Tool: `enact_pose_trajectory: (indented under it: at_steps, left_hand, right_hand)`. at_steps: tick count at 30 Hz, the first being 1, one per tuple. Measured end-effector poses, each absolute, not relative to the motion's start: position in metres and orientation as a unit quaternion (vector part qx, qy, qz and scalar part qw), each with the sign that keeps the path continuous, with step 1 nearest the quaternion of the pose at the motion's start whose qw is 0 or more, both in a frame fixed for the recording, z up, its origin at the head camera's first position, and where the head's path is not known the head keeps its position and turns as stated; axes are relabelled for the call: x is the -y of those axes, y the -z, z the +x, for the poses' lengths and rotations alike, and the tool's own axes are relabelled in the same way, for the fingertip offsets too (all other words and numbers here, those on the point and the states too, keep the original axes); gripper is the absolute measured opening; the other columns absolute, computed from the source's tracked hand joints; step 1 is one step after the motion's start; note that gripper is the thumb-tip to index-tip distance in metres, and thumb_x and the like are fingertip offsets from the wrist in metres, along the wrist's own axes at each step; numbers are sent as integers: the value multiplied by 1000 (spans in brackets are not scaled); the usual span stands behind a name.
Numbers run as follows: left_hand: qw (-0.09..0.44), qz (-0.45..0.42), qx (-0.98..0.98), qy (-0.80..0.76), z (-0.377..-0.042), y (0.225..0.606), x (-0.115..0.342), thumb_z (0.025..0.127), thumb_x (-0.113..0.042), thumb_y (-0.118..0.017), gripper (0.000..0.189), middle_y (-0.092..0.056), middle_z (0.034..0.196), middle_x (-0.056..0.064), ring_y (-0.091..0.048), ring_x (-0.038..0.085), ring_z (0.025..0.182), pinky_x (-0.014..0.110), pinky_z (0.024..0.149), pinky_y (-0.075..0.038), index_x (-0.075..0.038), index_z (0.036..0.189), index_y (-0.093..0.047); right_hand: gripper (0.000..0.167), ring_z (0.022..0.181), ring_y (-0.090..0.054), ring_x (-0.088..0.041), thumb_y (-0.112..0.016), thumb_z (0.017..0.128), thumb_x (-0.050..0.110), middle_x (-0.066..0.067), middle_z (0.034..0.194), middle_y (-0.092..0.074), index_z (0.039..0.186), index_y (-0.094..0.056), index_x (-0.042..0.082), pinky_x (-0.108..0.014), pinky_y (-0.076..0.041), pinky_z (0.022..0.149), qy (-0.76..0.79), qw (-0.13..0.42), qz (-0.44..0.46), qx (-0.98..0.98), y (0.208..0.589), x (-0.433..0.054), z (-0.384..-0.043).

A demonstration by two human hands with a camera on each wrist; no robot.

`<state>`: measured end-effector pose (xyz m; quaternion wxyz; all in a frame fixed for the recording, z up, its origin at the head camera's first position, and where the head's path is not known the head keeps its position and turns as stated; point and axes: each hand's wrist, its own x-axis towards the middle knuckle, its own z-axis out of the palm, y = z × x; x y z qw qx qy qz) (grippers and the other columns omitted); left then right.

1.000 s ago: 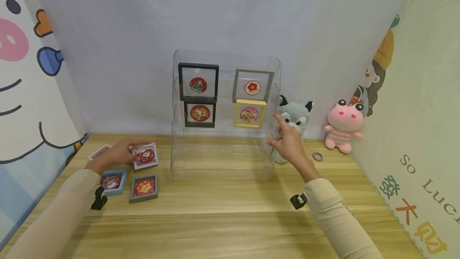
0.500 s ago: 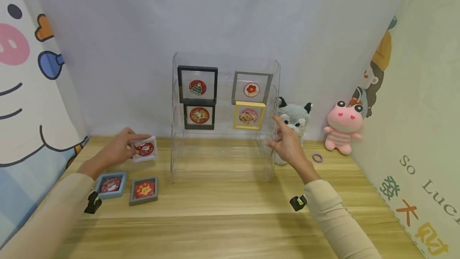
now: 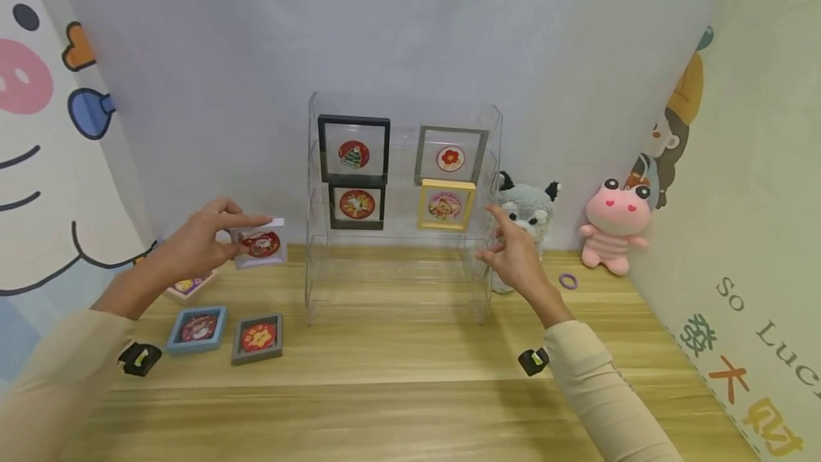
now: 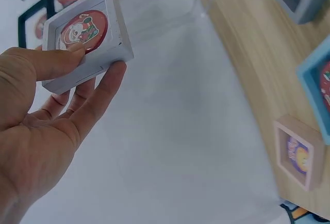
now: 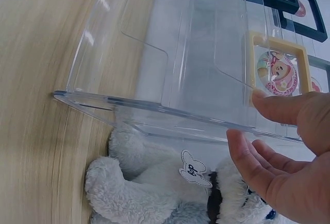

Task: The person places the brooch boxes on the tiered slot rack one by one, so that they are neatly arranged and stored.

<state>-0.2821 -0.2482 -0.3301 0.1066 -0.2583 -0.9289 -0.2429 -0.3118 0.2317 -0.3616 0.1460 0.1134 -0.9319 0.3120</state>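
Left hand (image 3: 199, 239) pinches a white frame (image 3: 263, 244) above the table (image 3: 385, 358); right hand (image 3: 514, 254), fingers parted, is at the side of the clear rack (image 3: 398, 279).

Nearest lie three: dark-grey frame (image 3: 257, 339), blue frame (image 3: 197, 330), pale pink frame (image 4: 299, 153), the last partly behind the left wrist (image 3: 137, 287). The rack bears four: yellow frame (image 3: 447, 205), grey frame (image 3: 451, 157), two black frames (image 3: 354, 154). Rightward: one purple ring (image 3: 568, 281), one husky plush (image 3: 527, 211) behind the hand, one pink plush (image 3: 613, 225).

Wood-grain table (image 3: 410, 412) bears clear rack (image 3: 398, 271) at 12 o'clock; blue frame (image 3: 197, 329), gray frame (image 3: 258, 339), pink frame (image 4: 300, 153) toward 9; gray plush (image 3: 529, 207), pink plush (image 3: 614, 227), purple ring (image 3: 568, 288) near 2.
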Motion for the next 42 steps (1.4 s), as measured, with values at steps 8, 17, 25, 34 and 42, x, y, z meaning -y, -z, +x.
enact_pose_trajectory:
  at_steps: [8,17,25,34,42]
  left_hand:
    - [150,-302,911,237,-277,318,215,82,11,-72,46,-49,101,13,-45,21,81,31,64,-39,-7,125,-71]
    - [157,-337,893,253,-291,321,173,82,13,-71,46,-48,101,15,-45,23,80,30,62,-40,-8,122,-72]
    - [151,-358,889,241,-307,330,139,85,10,-70,43,-47,98,12,-45,24,77,32,63,-38,-11,122,-73]
    - [126,-339,903,232,-321,345,116,88,7,-68,43,-48,99,14,-43,21,73,31,62,-39,-12,126,-71]
    - [109,-336,916,193,-326,355,106,91,6,-65,43,-50,105,14,-42,20,70,30,60,-36,-15,129,-70]
  right_hand:
    - [84,91,-72,-35,-80,83,5,-22,111,-59,154,-36,19,-43,-60,73,-314,139,106,933,362,-232,-311]
    - [84,92,-71,-34,-80,84,6,-21,112,-60,154,-36,20,-44,-60,73,-307,143,99,936,362,-233,-311]
    - [83,89,-71,-34,-81,83,6,-20,108,-60,153,-37,18,-45,-60,74,-304,156,114,933,363,-233,-311]
    - [82,89,-71,-35,-81,82,5,-21,108,-61,152,-39,17,-46,-60,74,-306,160,116,931,363,-234,-311]
    - [82,90,-72,-35,-80,83,6,-22,111,-61,153,-38,17,-46,-60,74,-311,155,115,931,363,-234,-311]
